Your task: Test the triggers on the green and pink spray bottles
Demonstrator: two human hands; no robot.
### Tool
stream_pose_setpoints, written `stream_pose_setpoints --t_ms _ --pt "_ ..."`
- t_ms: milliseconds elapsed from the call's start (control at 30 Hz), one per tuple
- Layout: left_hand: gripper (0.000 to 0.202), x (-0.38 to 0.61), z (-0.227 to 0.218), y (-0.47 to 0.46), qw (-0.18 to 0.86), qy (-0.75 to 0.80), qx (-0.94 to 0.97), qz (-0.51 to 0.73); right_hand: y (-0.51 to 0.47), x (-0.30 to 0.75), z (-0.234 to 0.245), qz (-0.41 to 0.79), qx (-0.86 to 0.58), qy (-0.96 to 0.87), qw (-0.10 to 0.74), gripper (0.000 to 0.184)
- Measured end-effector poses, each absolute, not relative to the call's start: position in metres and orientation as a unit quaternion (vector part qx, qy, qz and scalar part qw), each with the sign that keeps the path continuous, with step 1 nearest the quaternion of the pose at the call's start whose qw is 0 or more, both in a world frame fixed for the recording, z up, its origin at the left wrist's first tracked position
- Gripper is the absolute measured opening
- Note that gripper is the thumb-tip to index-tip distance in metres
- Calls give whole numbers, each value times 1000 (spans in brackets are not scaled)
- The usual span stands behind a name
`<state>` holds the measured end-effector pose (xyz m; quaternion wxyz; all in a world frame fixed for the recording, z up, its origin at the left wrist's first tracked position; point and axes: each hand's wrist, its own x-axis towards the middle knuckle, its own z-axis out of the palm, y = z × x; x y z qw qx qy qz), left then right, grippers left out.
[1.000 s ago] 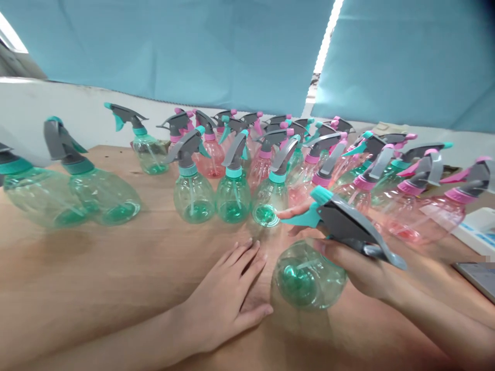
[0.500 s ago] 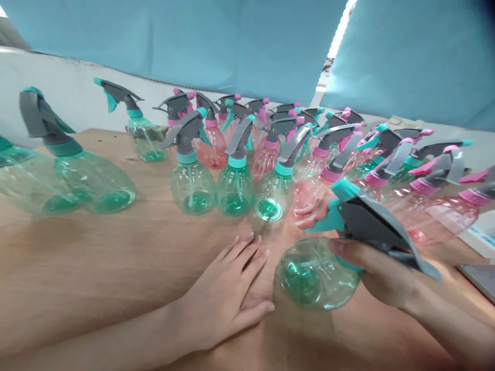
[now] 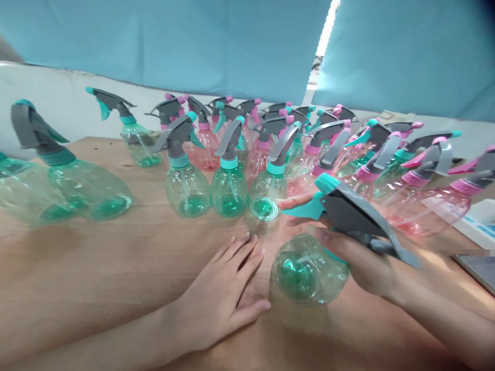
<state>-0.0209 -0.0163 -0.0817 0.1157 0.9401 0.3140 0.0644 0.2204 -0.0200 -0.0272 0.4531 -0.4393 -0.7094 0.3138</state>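
My right hand (image 3: 359,257) is wrapped round the neck of a green spray bottle (image 3: 305,273) with a grey head and a teal trigger and nozzle. That bottle leans, its base toward the left and its nozzle pointing away from me. My index finger reaches out along the teal trigger. Flat on the wooden table (image 3: 127,288), my left hand (image 3: 220,288) rests with its fingers stretched out, holding nothing. Just beyond its fingertips stand three green spray bottles (image 3: 229,190) in a row.
Pink and green spray bottles (image 3: 413,201) crowd the back and right. More green ones (image 3: 91,185) stand at the left. A dark flat device (image 3: 477,273) and a white box (image 3: 479,219) lie at the right edge. Blue sheeting (image 3: 232,46) hangs behind.
The held spray bottle has shifted slightly left, and my right index finger has stretched out further along the trigger. My left hand stays flat on the table. The view has moved a little.
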Motion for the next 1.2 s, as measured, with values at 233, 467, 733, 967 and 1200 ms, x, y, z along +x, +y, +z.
stream_pose_setpoints --t_ms 233,467,733,967,1200 --pt "73 -20 -80 -16 131 320 936 60 -23 217 -23 344 -428 -704 450 21" --pt "74 -21 -79 -16 145 325 933 52 -23 218 -27 362 -431 -696 445 23" --pt "72 -22 -79 -16 146 326 932 55 -22 218 -28 363 -432 -698 442 27" --pt "74 -20 -78 -16 141 330 933 34 -27 212 -25 294 -474 -688 465 13" --pt "74 -20 -75 -17 130 331 934 34 -21 203 -17 315 -418 -706 477 26"
